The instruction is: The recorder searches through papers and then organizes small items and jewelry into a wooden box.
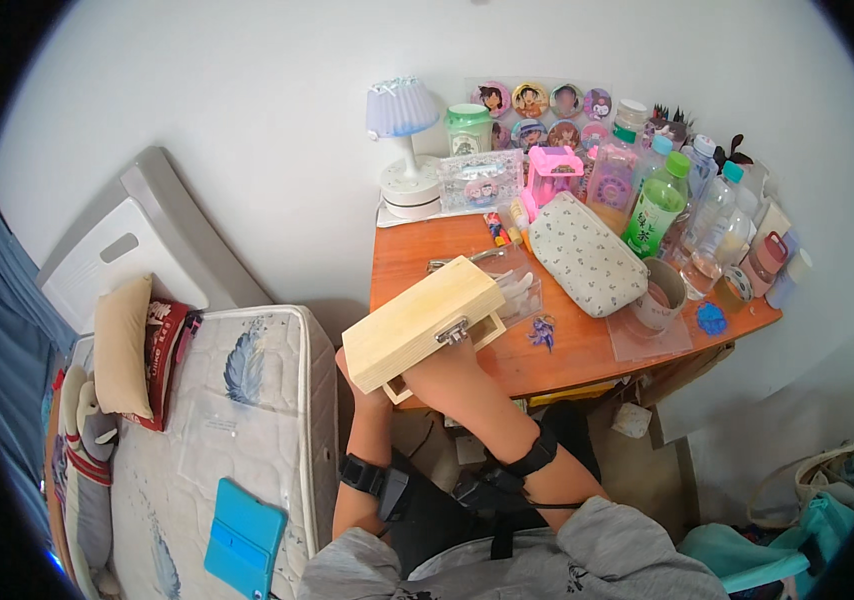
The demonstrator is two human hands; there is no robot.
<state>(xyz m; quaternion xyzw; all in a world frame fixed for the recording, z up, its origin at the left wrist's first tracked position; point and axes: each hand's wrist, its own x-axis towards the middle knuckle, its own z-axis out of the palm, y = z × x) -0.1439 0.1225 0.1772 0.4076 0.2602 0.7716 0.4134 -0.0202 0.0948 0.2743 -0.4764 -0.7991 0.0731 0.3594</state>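
Note:
A pale wooden box (423, 322) with a metal clasp (452, 331) is tilted above the front left part of the orange-brown desk (412, 247). Its lid stands partly raised from the lower part. My left hand (352, 375) holds the box at its left end, mostly hidden behind it. My right hand (442, 364) reaches into the gap between lid and base; its fingers are hidden, so whether it grips anything does not show. Behind the box lies a clear plastic case (521, 289) with pale items. A small purple figure charm (542, 333) lies right of the box.
A patterned pouch (588, 255), a mug (658, 300), a green-capped tea bottle (654, 206) and several other bottles crowd the desk's right side. A white lamp (408, 165) stands at the back left. Left is a mattress (247, 450) with a blue tablet case (245, 536).

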